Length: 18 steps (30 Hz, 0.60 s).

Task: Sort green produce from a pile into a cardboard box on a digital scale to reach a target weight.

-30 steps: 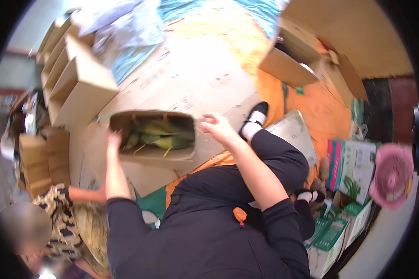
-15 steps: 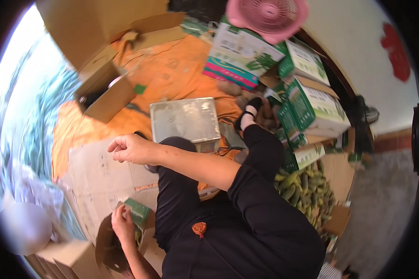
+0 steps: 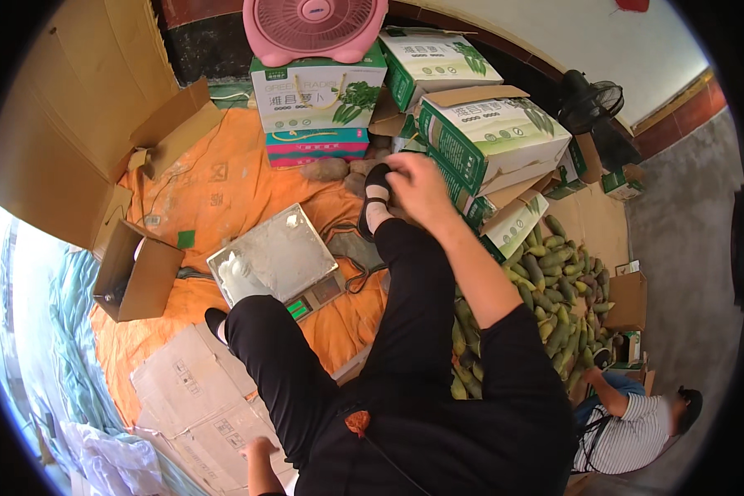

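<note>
Right hand (image 3: 420,188) has moved near green-white box (image 3: 494,132), fingers loosely parted; left hand (image 3: 261,449) unclear.

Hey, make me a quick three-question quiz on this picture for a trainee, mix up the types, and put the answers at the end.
1. True or false: the pink fan stands on a green-and-white carton.
2. Multiple choice: the right hand is nearest to A, the black shoe; B, the pink fan; C, the blue sheeting.
3. Fill in the colour: the scale sits on ____ cloth.

Key: 1. True. 2. A. 3. Orange.
</note>
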Motion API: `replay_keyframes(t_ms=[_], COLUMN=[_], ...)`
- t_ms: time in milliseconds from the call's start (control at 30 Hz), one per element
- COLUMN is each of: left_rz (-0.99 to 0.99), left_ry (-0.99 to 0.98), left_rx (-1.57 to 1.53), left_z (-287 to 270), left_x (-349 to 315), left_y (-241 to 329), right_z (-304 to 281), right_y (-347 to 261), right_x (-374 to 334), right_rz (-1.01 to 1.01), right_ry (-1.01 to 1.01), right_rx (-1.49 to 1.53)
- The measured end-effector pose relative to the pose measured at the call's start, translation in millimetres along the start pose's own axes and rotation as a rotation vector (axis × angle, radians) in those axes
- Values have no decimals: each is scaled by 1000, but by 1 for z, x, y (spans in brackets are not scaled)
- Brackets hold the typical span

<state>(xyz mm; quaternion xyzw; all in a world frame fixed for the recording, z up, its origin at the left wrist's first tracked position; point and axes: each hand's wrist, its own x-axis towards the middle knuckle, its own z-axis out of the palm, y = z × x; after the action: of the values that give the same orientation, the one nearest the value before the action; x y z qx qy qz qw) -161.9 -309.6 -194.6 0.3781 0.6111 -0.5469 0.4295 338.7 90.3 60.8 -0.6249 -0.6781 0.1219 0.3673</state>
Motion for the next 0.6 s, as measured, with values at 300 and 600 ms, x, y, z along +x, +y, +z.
replay_keyframes(t_ms=[300, 600], left_rz=[216, 850], left_ry=[754, 1505], left_rx=[-490, -789], left_z=[-52, -291], left_x=[-30, -236], left_y=[-24, 26], right_z=[-98, -128], right_y=[90, 137], right_x=[12, -35], right_rz=[73, 209], right_ry=[291, 212], right_rx=[-925, -867])
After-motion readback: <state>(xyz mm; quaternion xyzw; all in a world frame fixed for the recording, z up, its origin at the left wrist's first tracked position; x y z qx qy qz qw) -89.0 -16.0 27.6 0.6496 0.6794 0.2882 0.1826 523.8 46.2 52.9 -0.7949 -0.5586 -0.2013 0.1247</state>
